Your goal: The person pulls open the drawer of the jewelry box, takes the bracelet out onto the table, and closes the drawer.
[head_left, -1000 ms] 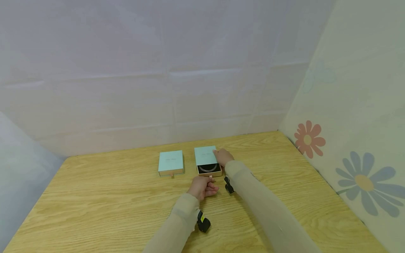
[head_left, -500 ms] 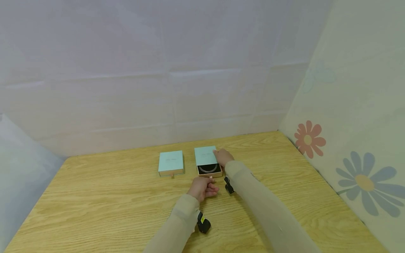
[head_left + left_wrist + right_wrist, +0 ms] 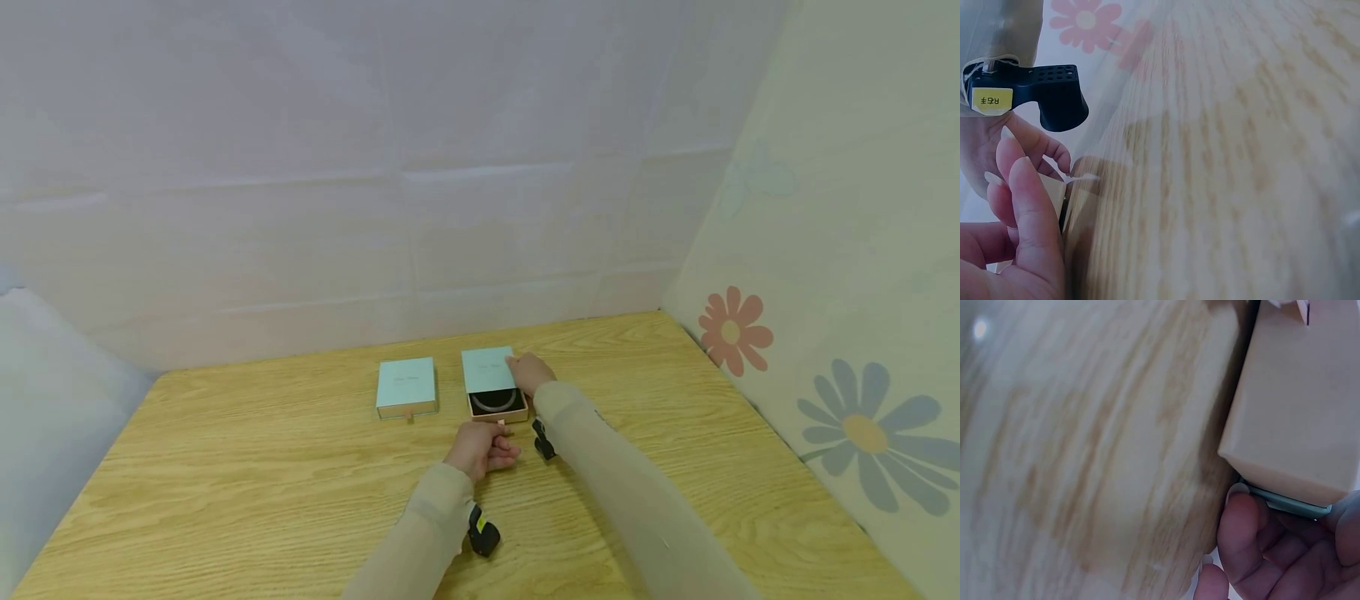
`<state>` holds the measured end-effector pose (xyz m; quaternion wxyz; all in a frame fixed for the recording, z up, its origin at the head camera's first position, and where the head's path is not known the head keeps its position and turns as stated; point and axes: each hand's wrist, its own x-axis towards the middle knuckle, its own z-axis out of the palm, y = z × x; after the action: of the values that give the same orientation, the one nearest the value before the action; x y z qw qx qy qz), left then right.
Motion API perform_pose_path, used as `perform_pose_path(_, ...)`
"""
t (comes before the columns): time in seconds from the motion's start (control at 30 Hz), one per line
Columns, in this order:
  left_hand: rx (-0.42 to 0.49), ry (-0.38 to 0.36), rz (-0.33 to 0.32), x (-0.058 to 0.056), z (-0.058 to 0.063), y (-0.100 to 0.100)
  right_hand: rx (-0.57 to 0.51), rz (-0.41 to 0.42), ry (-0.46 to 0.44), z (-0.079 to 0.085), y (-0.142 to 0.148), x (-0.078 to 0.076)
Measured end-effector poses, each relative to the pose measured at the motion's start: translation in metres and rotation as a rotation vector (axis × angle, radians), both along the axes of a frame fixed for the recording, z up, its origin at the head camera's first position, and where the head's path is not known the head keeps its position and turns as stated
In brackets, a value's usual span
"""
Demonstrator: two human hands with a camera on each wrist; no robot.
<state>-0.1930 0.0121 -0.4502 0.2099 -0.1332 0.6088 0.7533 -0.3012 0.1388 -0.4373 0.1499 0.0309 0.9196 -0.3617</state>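
A pale blue gift box stands on the table with its drawer partly slid out toward me. On the drawer's black lining lies a ring-shaped bangle, its back part hidden under the sleeve. My left hand pinches the small pull tab at the drawer's front. My right hand grips the sleeve's right side, thumb on top. In the right wrist view, curled fingers lie against the teal sleeve edge, below the drawer's pale side.
A second pale blue box, closed and with a tab at its front, sits to the left on the wooden table. Behind is a pale cloth wall; a wall with printed flowers rises on the right.
The drawer has slid very slightly farther out toward me, with my left hand on its tab. My right hand has stayed on the sleeve.
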Motion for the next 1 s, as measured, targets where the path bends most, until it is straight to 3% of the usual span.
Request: perform_pose_path(1.0, -0.006, 0.01, -0.006, 0.0026, -0.0003, 0.0007, -0.02, 0.002, 0.019, -0.0043, 0.0018, -0.0007)
